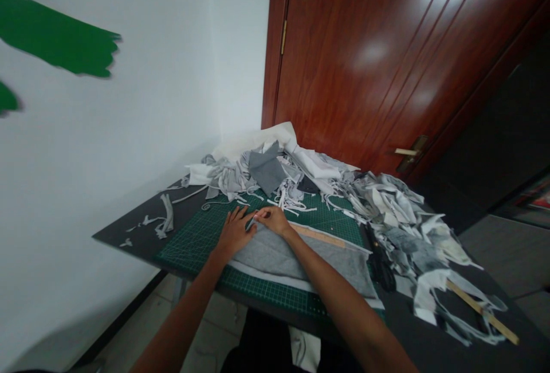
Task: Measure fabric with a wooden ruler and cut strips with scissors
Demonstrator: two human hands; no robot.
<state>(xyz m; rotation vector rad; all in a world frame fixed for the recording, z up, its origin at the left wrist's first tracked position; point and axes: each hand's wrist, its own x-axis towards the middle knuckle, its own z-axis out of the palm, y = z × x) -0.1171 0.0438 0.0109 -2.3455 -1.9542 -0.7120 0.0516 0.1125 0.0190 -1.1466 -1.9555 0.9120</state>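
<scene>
A grey piece of fabric (279, 255) lies on the green cutting mat (189, 247), with a white layer (275, 277) showing beneath its near edge. At the fabric's far left corner, my left hand (235, 232) rests flat with its fingers spread. Beside it, my right hand (273, 219) is closed, fingertips pinching the fabric's corner. A small dark thing between the two hands is too unclear to name. Along the fabric's far edge lies a light wooden ruler (320, 236), its left end hidden behind my right hand.
Heaped grey and white fabric scraps (266, 169) line the table's back, and more scraps (395, 201) cover its right side. Black-handled scissors (382, 267) lie right of the mat. A wooden stick (483, 311) sits among strips. Small scraps (165, 218) lie left. A door (344, 75) stands behind.
</scene>
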